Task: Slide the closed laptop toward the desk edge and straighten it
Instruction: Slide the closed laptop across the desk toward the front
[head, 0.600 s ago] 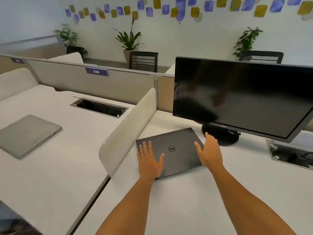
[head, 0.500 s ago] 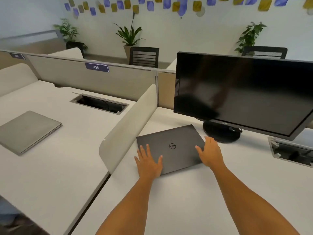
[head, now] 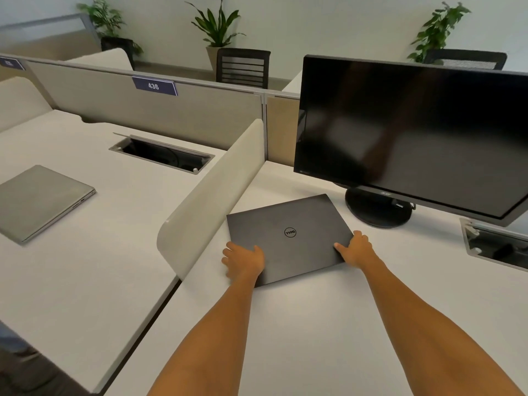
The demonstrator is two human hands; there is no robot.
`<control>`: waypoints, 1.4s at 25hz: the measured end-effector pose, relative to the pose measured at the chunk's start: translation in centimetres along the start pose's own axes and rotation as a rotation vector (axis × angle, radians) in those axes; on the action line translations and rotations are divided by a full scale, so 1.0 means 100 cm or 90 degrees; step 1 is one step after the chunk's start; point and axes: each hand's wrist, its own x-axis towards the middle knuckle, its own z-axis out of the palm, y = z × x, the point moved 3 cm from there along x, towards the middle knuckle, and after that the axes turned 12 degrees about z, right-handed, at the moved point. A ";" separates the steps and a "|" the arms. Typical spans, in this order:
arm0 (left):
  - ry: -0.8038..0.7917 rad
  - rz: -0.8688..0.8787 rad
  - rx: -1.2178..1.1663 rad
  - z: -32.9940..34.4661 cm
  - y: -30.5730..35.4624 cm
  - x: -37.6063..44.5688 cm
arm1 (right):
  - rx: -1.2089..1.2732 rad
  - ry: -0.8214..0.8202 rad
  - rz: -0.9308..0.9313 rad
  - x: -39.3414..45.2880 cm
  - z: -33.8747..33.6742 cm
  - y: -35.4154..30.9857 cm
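Note:
A closed dark grey laptop [head: 288, 235] with a round logo lies flat on the white desk [head: 328, 324], skewed so its corners point away from the desk's lines. My left hand [head: 244, 260] grips its near left corner, fingers curled over the left edge. My right hand [head: 355, 248] holds the near right corner, thumb on the lid and fingers around the right edge. Both forearms reach in from the bottom of the view.
A black monitor [head: 414, 132] on a round stand [head: 378, 208] stands just behind and right of the laptop. A cream divider panel [head: 211, 192] borders its left. A silver laptop [head: 43, 201] lies on the neighbouring desk. Cable hatches [head: 497, 247] are set into both desks.
Both hands went from lying flat on the lid to gripping the laptop's near corners at its side edges. The camera view tilted downward; the laptop sits slightly nearer me.

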 end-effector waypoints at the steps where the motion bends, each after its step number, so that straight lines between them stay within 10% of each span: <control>1: -0.003 -0.020 -0.007 0.000 0.000 0.003 | 0.008 0.001 0.013 0.003 0.001 -0.001; 14: 0.024 -0.181 -0.321 -0.018 -0.022 0.029 | 0.071 -0.047 0.134 0.033 -0.002 -0.006; 35: -0.243 -0.138 -0.252 0.003 -0.018 -0.057 | 0.061 0.099 0.147 -0.085 -0.012 0.150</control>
